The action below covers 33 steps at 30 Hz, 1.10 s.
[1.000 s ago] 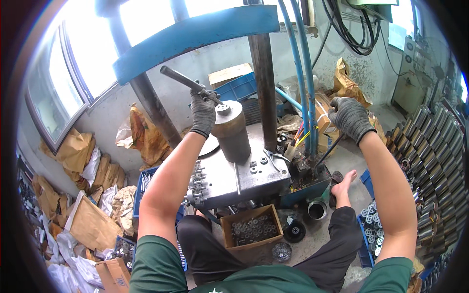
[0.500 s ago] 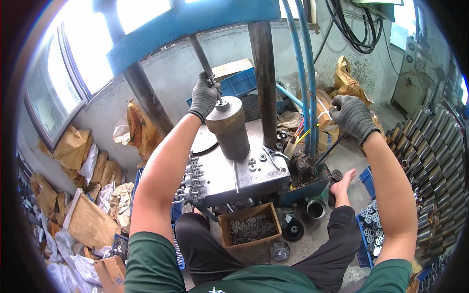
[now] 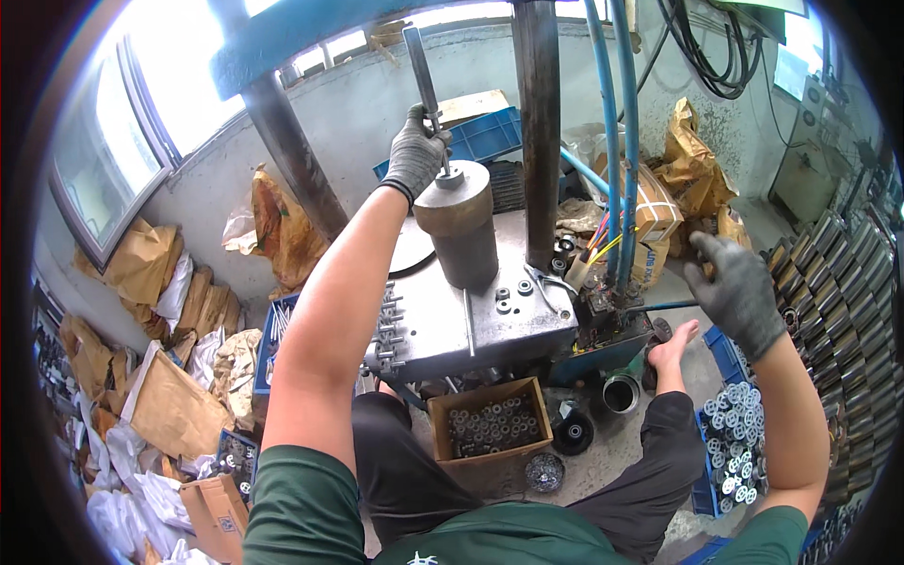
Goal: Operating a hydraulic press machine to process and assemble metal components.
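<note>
My left hand (image 3: 417,155), in a grey glove, is closed around an upright metal rod (image 3: 421,66). The rod's lower part meets a small collar on top of a thick steel cylinder (image 3: 460,240). That cylinder stands on the metal press table (image 3: 433,325). My gloved right hand (image 3: 739,292) is raised at the right, fingers apart and holding nothing visible. Left of it a bar-like lever (image 3: 664,306) runs out from the press's control block (image 3: 603,315). Small bearings (image 3: 504,299), pliers (image 3: 546,285) and a thin pin (image 3: 469,322) lie on the table.
Steel press columns (image 3: 537,141) rise behind the table beneath a blue crossbeam (image 3: 311,42). A cardboard box of small rings (image 3: 544,428) sits below, between my legs. Blue bins with white wheel-like parts (image 3: 699,471) and stacked metal tubes (image 3: 847,311) stand at the right.
The view has shifted, and the rod's upper end now shows apart from the crossbeam. My right hand has moved right and down, its fingers spreading. The lever now lies nearly level.
</note>
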Tool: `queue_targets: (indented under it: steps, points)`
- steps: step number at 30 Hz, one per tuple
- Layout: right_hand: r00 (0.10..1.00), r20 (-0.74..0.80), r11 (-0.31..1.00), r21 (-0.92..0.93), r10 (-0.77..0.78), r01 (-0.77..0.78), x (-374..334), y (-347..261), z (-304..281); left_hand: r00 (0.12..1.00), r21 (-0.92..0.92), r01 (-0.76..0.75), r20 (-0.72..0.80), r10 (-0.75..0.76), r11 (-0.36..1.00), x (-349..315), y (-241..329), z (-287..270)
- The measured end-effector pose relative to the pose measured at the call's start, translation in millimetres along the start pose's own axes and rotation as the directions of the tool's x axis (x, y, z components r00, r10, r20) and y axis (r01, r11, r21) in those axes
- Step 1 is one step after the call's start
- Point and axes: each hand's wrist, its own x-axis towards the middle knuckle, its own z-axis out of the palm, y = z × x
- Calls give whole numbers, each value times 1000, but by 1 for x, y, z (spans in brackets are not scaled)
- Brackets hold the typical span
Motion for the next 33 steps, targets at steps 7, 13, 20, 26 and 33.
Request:
queue_targets:
  steps: [7,13,20,26,33]
  points:
    - [957,281,990,-97,-70,100,-69,-11,-20,998,146,-22,-53,30,989,-10,13,2]
    - [868,475,983,-32,-147,183,-57,-12,-27,977,114,-69,-195,91,991,-14,-13,12]
    - [646,704,930,53,-294,365,-79,-37,-26,988,-128,-23,-152,3,992,-19,-35,22]
    - [797,599,996,65,-85,58,-121,-17,-21,991,-140,-16,-134,-3,990,-21,-29,21]
    - [849,528,999,23,23,-42,-174,-29,-1,992,-164,11,-122,-31,986,-22,-31,21]
